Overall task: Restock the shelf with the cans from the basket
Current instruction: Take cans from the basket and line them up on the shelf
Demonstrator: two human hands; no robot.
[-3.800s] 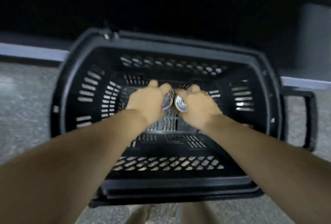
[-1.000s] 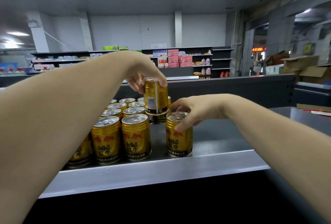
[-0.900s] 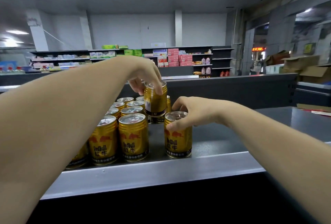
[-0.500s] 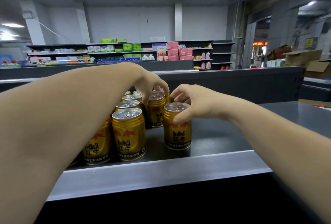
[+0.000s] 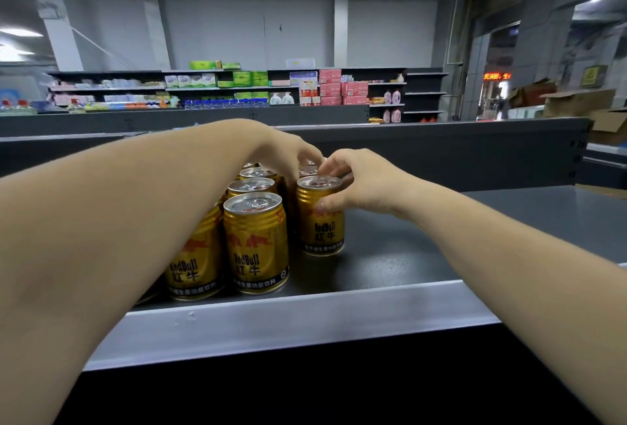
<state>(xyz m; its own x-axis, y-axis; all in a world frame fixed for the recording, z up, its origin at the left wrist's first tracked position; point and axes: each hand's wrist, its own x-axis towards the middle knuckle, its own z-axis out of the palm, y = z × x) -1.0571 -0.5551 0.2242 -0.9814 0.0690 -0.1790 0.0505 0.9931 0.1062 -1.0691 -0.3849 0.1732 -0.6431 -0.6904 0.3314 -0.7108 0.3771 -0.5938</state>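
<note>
Head view. A dark shelf (image 5: 390,255) with a pale metal front lip (image 5: 288,319) carries a group of gold cans, all upright, long axes vertical, pull-tab ends facing up and printed labels facing the camera.

Right hand (image 5: 363,183): fingers curled over the rim of the right can (image 5: 320,221), thumb pressed against its side near the top; the hand grips this can, which stands on the shelf by itself at the right edge of the group, a narrow gap separating it from the front can (image 5: 256,244).

Left hand (image 5: 291,153): reaches across the group from the left, fingers bent down over the rear can (image 5: 307,170), which stands just behind the right can. Only that can's silver top shows; whether the fingers close around it or only rest on it cannot be told.

The front can stands near the lip; beside it on the left a further can (image 5: 195,265) is partly hidden by the left forearm. Behind the front can, two more tops (image 5: 251,185) recede in a row toward the back.

Background: a dark divider panel (image 5: 458,149) behind the shelf; far shelves (image 5: 237,88) stocked with boxes and bottles; cardboard boxes (image 5: 576,102) at right.
</note>
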